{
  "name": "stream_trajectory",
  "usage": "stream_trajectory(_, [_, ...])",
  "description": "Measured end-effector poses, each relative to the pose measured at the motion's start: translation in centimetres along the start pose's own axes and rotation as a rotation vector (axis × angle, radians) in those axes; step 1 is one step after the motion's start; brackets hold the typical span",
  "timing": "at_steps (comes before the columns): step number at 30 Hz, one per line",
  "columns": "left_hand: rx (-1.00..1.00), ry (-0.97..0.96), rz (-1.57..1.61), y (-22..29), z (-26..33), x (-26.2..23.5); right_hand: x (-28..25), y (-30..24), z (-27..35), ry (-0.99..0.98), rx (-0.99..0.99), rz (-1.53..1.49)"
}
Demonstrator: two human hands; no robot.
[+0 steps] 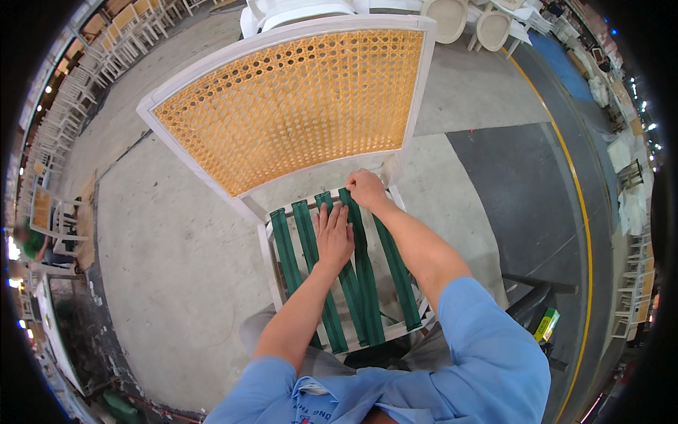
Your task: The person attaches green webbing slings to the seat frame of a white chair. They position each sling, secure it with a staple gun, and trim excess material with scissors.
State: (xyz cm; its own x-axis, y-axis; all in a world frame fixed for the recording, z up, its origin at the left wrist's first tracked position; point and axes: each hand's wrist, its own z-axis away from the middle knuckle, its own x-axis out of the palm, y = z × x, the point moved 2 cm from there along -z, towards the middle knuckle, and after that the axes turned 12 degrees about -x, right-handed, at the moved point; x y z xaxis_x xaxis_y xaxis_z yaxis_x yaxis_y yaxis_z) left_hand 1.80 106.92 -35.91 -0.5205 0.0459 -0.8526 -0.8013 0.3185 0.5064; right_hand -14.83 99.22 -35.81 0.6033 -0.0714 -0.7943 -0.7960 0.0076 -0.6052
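A chair with a pale whitish frame stands before me, its woven cane backrest [304, 106] facing me. Several green webbing straps [285, 251] run front to back across the seat frame [265, 261], with gaps between them. My left hand [333, 237] lies on the middle straps, palm down with fingers stretched out. At the seat's rear rail my right hand [366, 187] is closed on the far end of one green strap [363, 268]. My fingers hide that strap's tip. Farther right, another strap [399, 275] lies apart from it, its far end behind my right forearm.
Rows of chairs [127, 28] line the far left, and oval pale chair parts [445, 18] sit at the back right. A yellow-green box [546, 325] lies near my right elbow, on dark material. A person [42, 244] sits at the far left. A yellow line [580, 198] crosses the floor at right.
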Motion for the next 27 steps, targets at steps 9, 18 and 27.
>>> stream_trajectory(9, [-0.034,-0.163,-0.142,0.4,-2.8,2.3,-0.8,0.8,-0.5,-0.051,0.024,0.002])
stream_trajectory(18, [-0.113,-0.216,-0.196,-2.1,-2.4,0.9,-12.3,4.0,18.5,0.389,0.293,-0.706])
stream_trajectory(27, [-0.054,-0.261,-0.091,1.9,-3.2,0.9,-26.4,10.5,63.9,0.502,1.323,0.594])
